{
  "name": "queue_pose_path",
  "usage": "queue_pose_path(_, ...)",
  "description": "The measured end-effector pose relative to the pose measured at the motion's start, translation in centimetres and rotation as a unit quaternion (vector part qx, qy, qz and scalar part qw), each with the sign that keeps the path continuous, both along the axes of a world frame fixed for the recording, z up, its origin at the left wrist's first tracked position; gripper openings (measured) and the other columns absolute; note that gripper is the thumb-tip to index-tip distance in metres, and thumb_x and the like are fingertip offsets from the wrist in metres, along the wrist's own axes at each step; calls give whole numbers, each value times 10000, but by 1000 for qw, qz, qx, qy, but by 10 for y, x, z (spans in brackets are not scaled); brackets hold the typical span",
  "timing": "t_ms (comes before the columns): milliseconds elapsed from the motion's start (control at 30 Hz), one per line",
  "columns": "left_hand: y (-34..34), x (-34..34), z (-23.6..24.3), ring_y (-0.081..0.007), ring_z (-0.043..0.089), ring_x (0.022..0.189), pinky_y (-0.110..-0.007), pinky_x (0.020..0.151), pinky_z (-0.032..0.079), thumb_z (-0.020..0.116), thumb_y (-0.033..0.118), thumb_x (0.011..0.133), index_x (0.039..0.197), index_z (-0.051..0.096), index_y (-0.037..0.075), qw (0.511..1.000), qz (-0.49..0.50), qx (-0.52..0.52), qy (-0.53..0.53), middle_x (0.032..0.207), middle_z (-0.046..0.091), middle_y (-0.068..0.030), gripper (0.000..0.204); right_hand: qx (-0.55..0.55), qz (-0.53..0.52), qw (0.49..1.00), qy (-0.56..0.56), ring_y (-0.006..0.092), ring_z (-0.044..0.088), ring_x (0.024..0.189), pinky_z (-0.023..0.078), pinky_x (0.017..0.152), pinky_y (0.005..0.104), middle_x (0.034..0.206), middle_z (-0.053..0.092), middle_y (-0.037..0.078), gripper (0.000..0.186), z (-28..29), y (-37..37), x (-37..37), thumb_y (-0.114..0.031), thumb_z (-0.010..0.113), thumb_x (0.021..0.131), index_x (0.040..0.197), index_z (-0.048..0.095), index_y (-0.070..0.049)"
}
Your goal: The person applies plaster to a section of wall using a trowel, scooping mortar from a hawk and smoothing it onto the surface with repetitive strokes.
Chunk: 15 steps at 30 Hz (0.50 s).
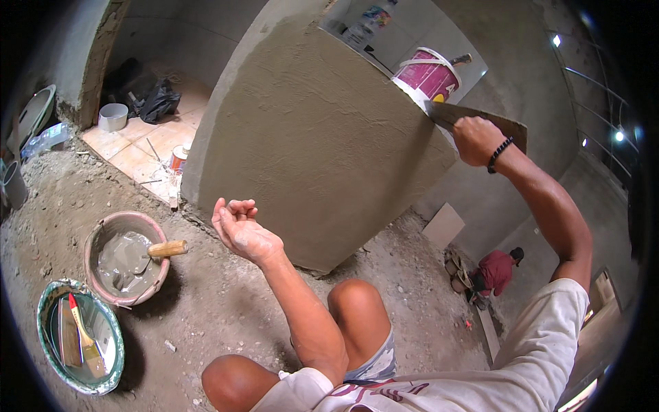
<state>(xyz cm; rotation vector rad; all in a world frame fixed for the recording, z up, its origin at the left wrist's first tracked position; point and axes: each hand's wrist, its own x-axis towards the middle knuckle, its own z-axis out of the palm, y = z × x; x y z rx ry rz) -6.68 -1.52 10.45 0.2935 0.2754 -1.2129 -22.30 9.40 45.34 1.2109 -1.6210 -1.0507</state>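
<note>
My right hand (480, 141) grips a long, flat plastering trowel (511, 135), held against the top edge of a low grey rendered wall (309, 137). Just beyond it a magenta-and-white bucket (425, 72) stands on the ledge near a plastic bottle (371, 27). My left hand (244, 230) is raised in front of the wall's lower part, palm turned up, fingers loosely curled and apart, holding nothing. On the dirt floor at lower left are a bucket of wet mortar (123, 281) with a wooden-handled tool (167, 248), and a green tub of cloudy water (79, 371) holding a red-tipped brush (82, 326).
A person in red (494, 273) crouches at the back right near a leaning board (443, 225). On the tiled floor (120, 147) at upper left lie a white container (112, 117), a black bag (159, 103) and a can (180, 159). A pipe (15, 185) stands at far left.
</note>
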Motion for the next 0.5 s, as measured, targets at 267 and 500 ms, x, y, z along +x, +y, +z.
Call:
queue_pose_path(267, -5, 0, -11, -146, 565, 720, -270, 672, 402, 496, 207, 936, 1124, 544, 43, 1000, 18, 4, -11, 799, 576, -18, 254, -131, -90, 986, -55, 367, 684, 816, 558, 707, 431, 816, 669, 249, 162, 21, 101, -70, -81, 568, 782, 772, 666, 48)
queue_pose_path(500, -2, -11, -18, -147, 562, 717, -268, 663, 395, 503, 235, 958, 1135, 535, 42, 997, 32, -18, -70, 810, 567, -16, 263, -401, 36, 723, -562, 114, 493, 390, 398, 332, 289, 612, 467, 22, 285, -17, 173, -118, -257, 624, 904, 871, 495, -5)
